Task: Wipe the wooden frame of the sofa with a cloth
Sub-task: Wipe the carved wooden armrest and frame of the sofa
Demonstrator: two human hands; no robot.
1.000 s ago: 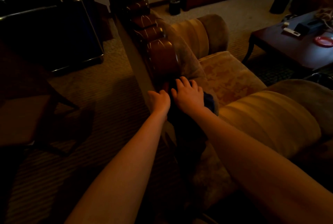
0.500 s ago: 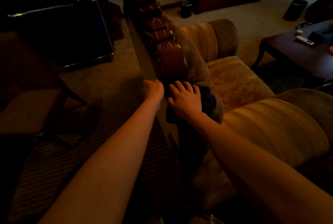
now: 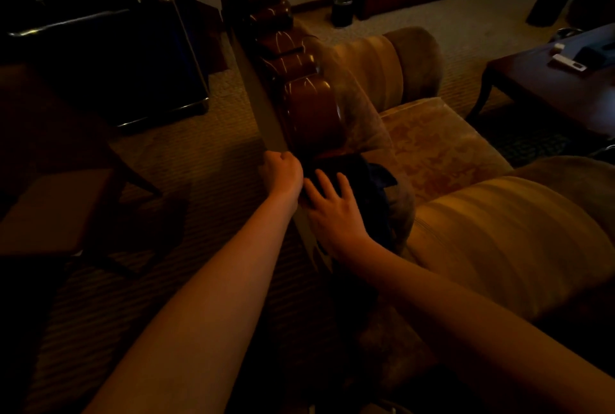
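Dark blue cloth [image 3: 366, 187] lies bunched on top of the sofa back, at the near end of the carved wooden frame [image 3: 299, 94], just below its lowest glossy scalloped section. Right hand [image 3: 332, 214] rests flat on the cloth, fingers straight and slightly spread, pressing it against the top edge. Left hand [image 3: 283, 174] is just beside it, on the rear side of the back, fingers curled in a fist around the pale back panel's edge [image 3: 266, 114]; exact contact under the fingers cannot be told in the dim light. Frame runs away from the camera, brown and polished, with highlights on each lobe. Striped tan cushions [image 3: 506, 240] and a patterned seat [image 3: 439, 147] lie to the right. Farther right, a dark coffee table [image 3: 532, 81] carries a white remote [image 3: 569, 63]. Carpet [image 3: 186, 154] lies to the left.
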